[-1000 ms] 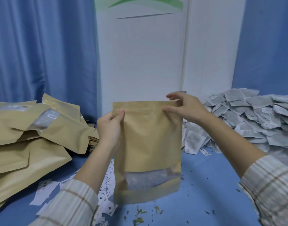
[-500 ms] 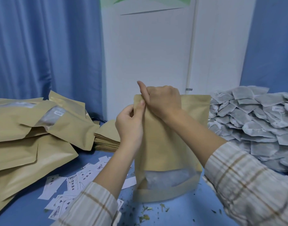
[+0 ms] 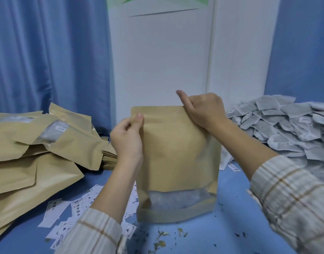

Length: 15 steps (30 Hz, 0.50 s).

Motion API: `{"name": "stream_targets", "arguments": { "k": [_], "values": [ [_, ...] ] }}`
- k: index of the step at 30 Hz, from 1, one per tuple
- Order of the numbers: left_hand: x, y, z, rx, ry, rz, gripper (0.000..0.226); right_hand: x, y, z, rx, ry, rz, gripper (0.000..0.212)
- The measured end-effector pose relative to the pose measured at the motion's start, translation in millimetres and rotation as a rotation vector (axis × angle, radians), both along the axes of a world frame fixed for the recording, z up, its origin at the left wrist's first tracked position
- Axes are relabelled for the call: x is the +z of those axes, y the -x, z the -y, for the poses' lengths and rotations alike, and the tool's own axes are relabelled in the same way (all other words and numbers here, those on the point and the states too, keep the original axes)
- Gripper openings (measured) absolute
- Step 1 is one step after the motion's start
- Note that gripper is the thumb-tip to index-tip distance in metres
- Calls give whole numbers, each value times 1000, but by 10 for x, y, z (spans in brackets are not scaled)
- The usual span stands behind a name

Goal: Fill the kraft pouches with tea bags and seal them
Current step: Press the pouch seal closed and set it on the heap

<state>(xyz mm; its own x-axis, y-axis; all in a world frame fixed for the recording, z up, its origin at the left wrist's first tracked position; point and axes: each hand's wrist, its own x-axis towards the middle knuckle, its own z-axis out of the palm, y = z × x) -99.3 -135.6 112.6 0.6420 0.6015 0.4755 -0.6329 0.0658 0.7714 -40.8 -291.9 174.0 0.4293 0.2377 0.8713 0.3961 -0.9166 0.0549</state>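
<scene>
Head view: upright windowed kraft pouch (image 3: 177, 162) mid-table on blue tabletop (image 3: 230, 226), top-left corner pinched by left hand (image 3: 127, 138), top edge gripped by right hand (image 3: 206, 110), tea bags (image 3: 285, 129) heaped along right edge.

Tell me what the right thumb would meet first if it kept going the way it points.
The right hand's thumb points up and away; the way looks free until the white panel behind, though depth is unclear.

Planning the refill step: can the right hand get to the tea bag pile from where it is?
Probably yes. The right hand grips the pouch top; the tea bag pile lies just to its right, nothing between. It must let go first.
</scene>
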Motion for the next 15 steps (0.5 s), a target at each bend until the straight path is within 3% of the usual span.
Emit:
{"name": "stream_targets", "arguments": {
  "k": [3,8,13,15],
  "values": [
    [9,33,-2,-17,-11,-5,27,-45,-45,109,-18,4,-55,64],
    [-38,18,-101,-14,45,-14,27,-125,-133,342,-45,-186,-185,69],
    [-106,-42,-37,-6,-48,-47,39,-56,-41,285,-147,-6,-225,69],
    [-125,-51,65,-12,-128,-42,37,-13,43,39,-80,19,-230,68]
  ]
}}
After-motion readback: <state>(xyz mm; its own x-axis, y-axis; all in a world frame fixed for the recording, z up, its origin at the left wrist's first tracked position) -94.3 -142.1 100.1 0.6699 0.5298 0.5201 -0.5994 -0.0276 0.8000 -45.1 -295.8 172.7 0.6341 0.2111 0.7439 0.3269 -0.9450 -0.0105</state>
